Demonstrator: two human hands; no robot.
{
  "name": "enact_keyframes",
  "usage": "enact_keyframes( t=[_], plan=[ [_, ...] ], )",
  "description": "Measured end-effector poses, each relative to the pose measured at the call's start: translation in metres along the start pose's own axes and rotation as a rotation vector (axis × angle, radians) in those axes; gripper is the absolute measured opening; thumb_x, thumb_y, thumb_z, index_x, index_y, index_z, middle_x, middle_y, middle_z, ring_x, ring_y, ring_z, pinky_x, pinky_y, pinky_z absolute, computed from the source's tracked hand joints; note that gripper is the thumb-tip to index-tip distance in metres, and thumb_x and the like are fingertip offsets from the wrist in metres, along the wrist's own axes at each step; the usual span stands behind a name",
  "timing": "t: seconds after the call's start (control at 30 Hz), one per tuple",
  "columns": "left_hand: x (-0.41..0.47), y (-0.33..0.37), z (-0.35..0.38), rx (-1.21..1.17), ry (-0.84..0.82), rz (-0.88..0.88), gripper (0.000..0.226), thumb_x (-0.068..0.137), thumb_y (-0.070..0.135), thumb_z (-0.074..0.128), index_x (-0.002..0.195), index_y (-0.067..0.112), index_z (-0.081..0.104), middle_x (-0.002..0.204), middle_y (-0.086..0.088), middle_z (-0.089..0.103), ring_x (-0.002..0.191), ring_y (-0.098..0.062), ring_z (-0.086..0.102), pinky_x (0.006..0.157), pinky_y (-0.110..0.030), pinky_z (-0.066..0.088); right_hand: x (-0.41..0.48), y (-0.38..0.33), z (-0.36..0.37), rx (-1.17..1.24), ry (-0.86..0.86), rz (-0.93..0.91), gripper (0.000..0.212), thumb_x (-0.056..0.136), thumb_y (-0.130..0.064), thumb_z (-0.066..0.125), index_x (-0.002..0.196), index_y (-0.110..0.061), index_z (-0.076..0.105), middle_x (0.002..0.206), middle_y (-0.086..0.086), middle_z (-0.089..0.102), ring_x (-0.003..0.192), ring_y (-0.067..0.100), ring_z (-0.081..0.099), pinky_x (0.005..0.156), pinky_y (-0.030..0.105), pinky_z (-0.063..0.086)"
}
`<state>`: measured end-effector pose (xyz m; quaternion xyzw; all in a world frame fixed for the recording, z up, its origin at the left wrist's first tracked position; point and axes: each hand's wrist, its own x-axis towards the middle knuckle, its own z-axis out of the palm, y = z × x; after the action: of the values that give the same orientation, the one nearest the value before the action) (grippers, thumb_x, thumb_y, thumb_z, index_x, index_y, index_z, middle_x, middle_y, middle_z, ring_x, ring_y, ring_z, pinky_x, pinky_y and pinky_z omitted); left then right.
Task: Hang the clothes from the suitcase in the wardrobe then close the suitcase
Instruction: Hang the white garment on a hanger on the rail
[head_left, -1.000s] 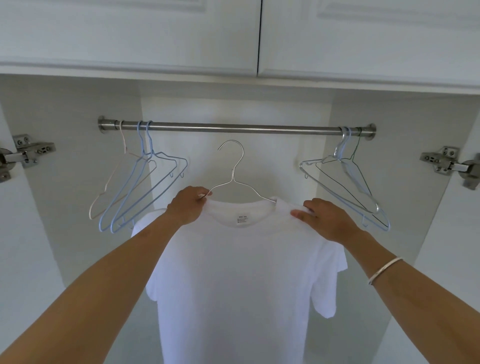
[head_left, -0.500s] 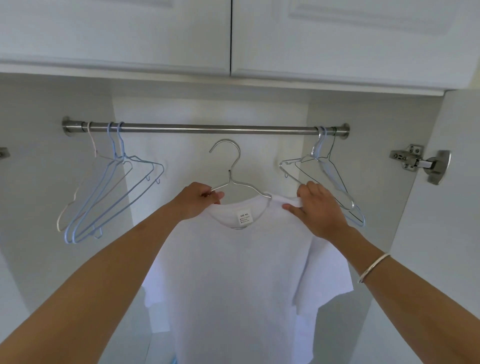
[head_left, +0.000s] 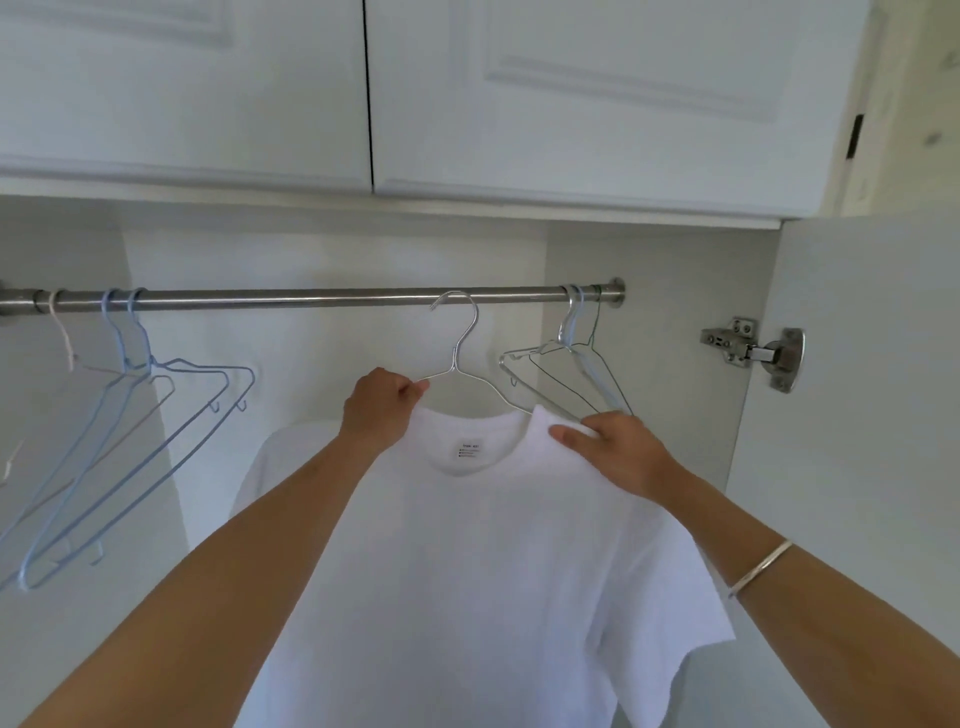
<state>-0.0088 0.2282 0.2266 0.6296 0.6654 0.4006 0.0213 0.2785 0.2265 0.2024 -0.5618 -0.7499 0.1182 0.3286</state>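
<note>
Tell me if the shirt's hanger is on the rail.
Not clearly on: the hanger has its hook across the rail, not visibly over it; left hand grips its wire, right hand pinches the shirt.

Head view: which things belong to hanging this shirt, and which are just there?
In the job: white T-shirt, silver wire hanger, steel wardrobe rail, left hand, right hand.
Just there: pale blue wire hangers at the left, bare silver hangers at the right, metal door hinge, white upper cabinet doors.
</note>
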Motion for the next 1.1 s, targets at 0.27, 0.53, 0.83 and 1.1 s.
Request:
enact_keyframes(
  t=[0.27, 0.53, 0.83, 1.1],
  plan=[
    [0.006, 0.088, 0.029, -0.491, -0.206, 0.026, 0.02, 0.096, 0.024, 0.049, 0.104, 0.011, 0.061, 0.098, -0.005, 0.059, 0.08, -0.017, 0.058, 0.077, -0.03, 0.047, 0.03, -0.014, -0.023, 0.039, 0.152, 0.167, 0.056, 0.086, -0.056, 0.057, 0.053, -0.015, 0.037, 0.054, 0.0, 0.042, 0.055, 0.02, 0.045, 0.055, 0.031, 0.035],
    [0.012, 0.128, 0.058, -0.772, -0.564, -0.09, 0.027, 0.1, 0.027, 0.044, 0.122, 0.019, 0.057, 0.113, 0.002, 0.056, 0.104, -0.012, 0.052, 0.097, -0.034, 0.05, 0.058, -0.036, -0.011, 0.161, 0.162, 0.268, 0.062, 0.085, -0.069, 0.046, 0.059, -0.013, 0.044, 0.06, 0.001, 0.047, 0.06, 0.022, 0.049, 0.055, 0.03, 0.035],
    [0.029, 0.117, 0.084, -0.775, -0.594, -0.228, 0.037, 0.096, 0.024, 0.046, 0.132, 0.014, 0.053, 0.133, -0.003, 0.053, 0.121, -0.016, 0.05, 0.094, -0.034, 0.051, 0.073, -0.021, 0.01, 0.204, 0.089, 0.298, 0.048, 0.098, -0.048, 0.041, 0.064, -0.014, 0.041, 0.067, 0.0, 0.045, 0.071, 0.023, 0.048, 0.058, 0.028, 0.033],
    [0.024, 0.128, 0.11, -0.826, -0.663, -0.244, 0.029, 0.097, 0.011, 0.041, 0.078, 0.032, 0.05, 0.106, 0.006, 0.047, 0.111, -0.013, 0.045, 0.098, -0.034, 0.048, 0.083, 0.014, 0.013, 0.267, 0.103, 0.436, 0.052, 0.1, -0.041, 0.038, 0.116, 0.005, 0.056, 0.107, 0.017, 0.058, 0.091, 0.027, 0.052, 0.076, 0.028, 0.037]
  ],
)
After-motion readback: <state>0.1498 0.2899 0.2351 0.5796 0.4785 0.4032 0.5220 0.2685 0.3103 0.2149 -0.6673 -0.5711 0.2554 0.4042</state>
